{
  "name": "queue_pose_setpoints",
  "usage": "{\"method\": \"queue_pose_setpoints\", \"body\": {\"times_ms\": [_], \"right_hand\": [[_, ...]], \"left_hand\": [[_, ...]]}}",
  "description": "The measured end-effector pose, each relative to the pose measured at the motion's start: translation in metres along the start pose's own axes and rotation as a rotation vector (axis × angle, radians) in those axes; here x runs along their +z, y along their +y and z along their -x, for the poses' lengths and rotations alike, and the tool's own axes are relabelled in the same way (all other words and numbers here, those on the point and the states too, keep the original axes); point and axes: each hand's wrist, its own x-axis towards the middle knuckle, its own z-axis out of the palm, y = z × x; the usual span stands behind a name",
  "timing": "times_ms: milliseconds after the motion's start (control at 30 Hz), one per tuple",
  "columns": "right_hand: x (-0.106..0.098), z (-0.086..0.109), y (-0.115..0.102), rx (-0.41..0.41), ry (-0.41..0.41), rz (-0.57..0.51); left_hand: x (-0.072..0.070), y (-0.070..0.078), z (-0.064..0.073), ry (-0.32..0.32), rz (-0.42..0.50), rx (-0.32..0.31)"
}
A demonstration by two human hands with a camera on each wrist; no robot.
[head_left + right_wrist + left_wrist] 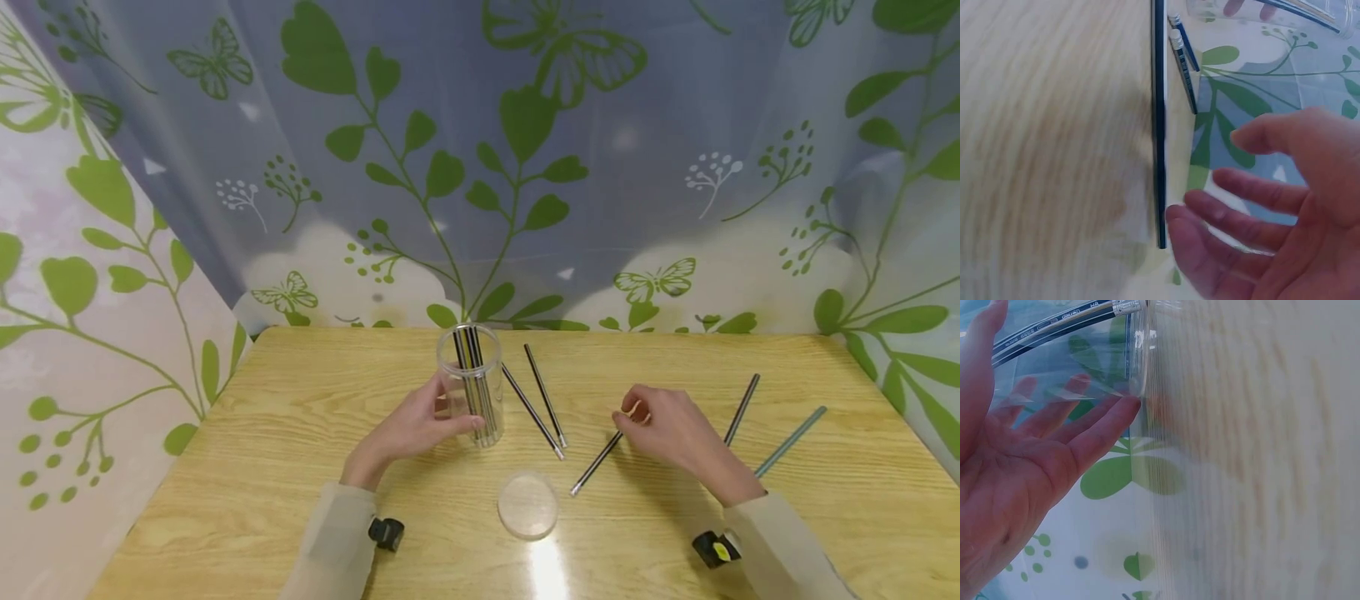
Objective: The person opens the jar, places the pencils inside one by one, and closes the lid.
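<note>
My left hand [415, 428] holds a clear plastic cup [497, 407] upright, its thumb in front and its fingers around the far side. Several dark striped pencils [470, 354] stand inside it. In the left wrist view, printed lettering and a silver eraser band show on a pencil [1060, 325] through the wall. My right hand [670, 423] hovers at the far end of a black pencil [597, 465] lying on the table. The right wrist view shows its fingers loosely bent and apart, fingertips right beside that pencil [1159, 125].
A round clear lid [527, 506] lies in front of the cup. Two pencils lie right of the cup, one nearer [532, 411] and one farther [545, 393]. Beyond my right wrist are a dark pencil [742, 407] and a green one [792, 441]. A patterned curtain [600, 208] borders the wooden table.
</note>
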Motion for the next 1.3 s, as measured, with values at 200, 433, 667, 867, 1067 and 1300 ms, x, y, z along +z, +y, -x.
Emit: {"method": "queue_pose_setpoints", "body": {"times_ms": [200, 433, 667, 867, 1067, 1300], "right_hand": [[0.004, 0.001, 0.009, 0.095, -0.062, -0.029], [0.005, -0.003, 0.013, 0.186, -0.097, -0.036], [0.007, -0.008, 0.015, 0.211, -0.101, -0.013], [0.01, -0.013, 0.018, 0.226, -0.127, -0.016], [0.01, -0.017, 0.019, 0.234, -0.129, -0.012], [0.005, -0.017, 0.019, 0.254, -0.141, -0.016]], "left_hand": [[0.0, 0.0, 0.001, -0.001, 0.0, -0.005], [0.0, -0.001, 0.001, 0.0, -0.001, -0.006], [0.0, -0.003, -0.001, -0.004, 0.003, 0.001], [0.0, -0.002, 0.0, -0.023, 0.019, 0.029], [0.0, 0.0, 0.001, -0.025, 0.023, 0.017], [-0.001, 0.0, 0.0, -0.01, 0.012, 0.0]]}}
